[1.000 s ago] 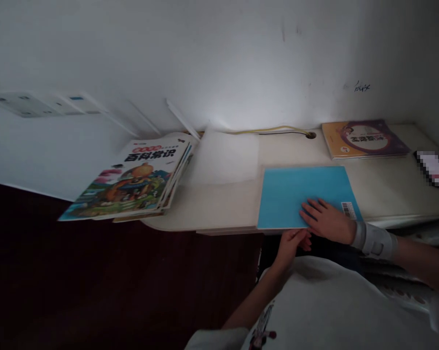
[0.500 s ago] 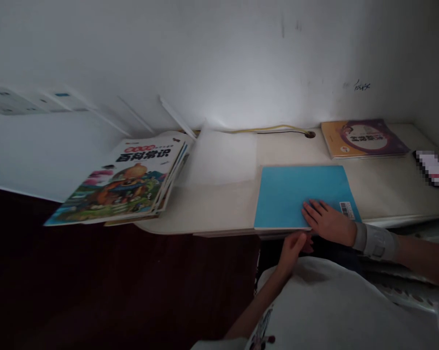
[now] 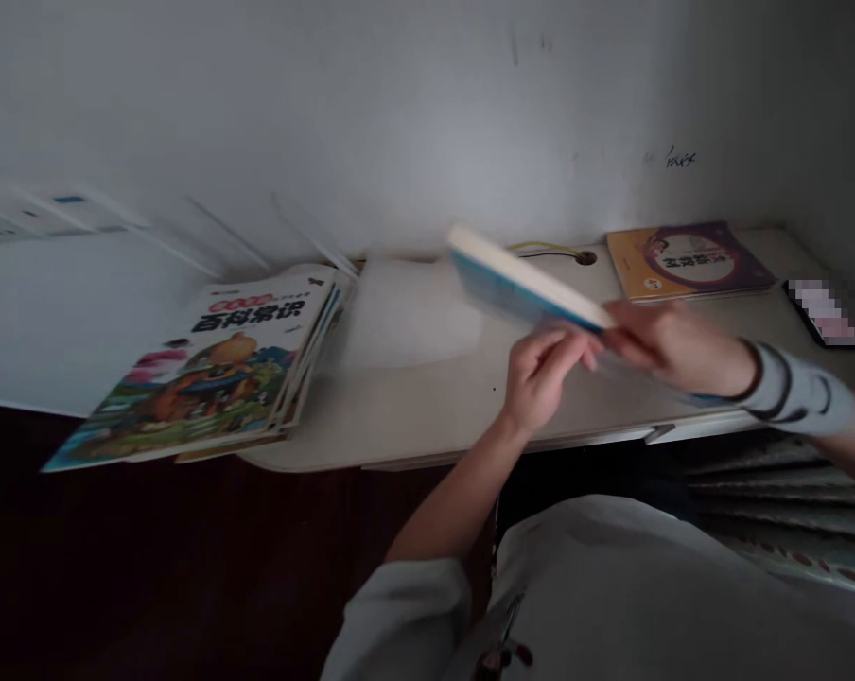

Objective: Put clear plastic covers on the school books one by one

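Note:
A blue-covered book [image 3: 509,288] is raised and tilted above the white desk [image 3: 399,411], its pale page edge facing up and its far end blurred by motion. My right hand [image 3: 683,345], with a grey band at the wrist, is closed around the near end of the book. My left hand [image 3: 541,369] has its fingers curled in at the book's lower edge, closed on it. Beneath my right wrist a sliver of blue [image 3: 711,400] shows; what it belongs to is hidden.
At the left a stack of picture books [image 3: 207,378] overhangs the desk edge. White paper [image 3: 413,312] lies mid-desk. An orange and purple book [image 3: 689,260] and a phone [image 3: 825,312] are at the right. A yellow cable [image 3: 551,248] runs along the wall to a hole.
The blue book has gone from flat on the desk to raised and tilted. My right hand, flat on its cover before, now grips it; my left hand has come up from the desk edge.

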Demonstrator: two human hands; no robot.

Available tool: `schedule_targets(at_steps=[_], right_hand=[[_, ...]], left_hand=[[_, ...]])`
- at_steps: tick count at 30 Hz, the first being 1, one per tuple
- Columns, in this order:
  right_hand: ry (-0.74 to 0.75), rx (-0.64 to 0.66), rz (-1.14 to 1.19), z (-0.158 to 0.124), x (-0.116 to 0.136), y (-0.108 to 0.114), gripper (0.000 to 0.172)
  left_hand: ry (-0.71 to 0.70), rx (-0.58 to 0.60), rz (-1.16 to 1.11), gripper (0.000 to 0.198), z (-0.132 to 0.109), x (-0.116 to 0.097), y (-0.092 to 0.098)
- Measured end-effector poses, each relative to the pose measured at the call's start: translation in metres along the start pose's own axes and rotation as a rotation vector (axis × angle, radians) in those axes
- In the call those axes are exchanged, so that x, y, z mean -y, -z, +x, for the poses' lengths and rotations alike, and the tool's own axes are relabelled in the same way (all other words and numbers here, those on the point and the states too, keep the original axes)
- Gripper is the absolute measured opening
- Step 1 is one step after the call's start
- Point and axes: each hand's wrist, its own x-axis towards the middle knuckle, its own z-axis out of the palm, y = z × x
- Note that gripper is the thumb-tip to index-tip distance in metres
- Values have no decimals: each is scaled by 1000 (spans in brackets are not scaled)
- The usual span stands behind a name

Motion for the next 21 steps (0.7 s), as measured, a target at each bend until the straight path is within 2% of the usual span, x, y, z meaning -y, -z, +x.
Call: schedule_targets(at_steps=[3, 5, 8, 10, 12, 15, 19, 21], right_hand=[[-90, -234, 315, 2, -12, 34, 27], [-201, -356, 618, -1, -24, 36, 21], [-408, -474, 1041, -10, -54, 5, 23], [-555, -505, 1154, -24, -79, -29, 27], [-692, -518, 1144, -42, -105, -63, 31], [-820, -495, 1070, -73, -138, -100, 30], [-858, -508, 1039, -95, -161, -117, 31], [-832, -515, 929, -95, -164, -119, 37]], left_hand=[[-91, 27, -150, 40, 48, -19, -16], [-40, 9, -250, 44, 74, -20, -29], [91, -129, -404, 46, 97, -1, -40], [168, -227, -489, 44, 99, 19, -34], [239, -268, -550, 43, 92, 37, -14], [338, -296, -559, 44, 72, 56, 35], [491, -422, -325, 40, 41, 71, 113], [552, -422, -115, 30, 27, 77, 148]])
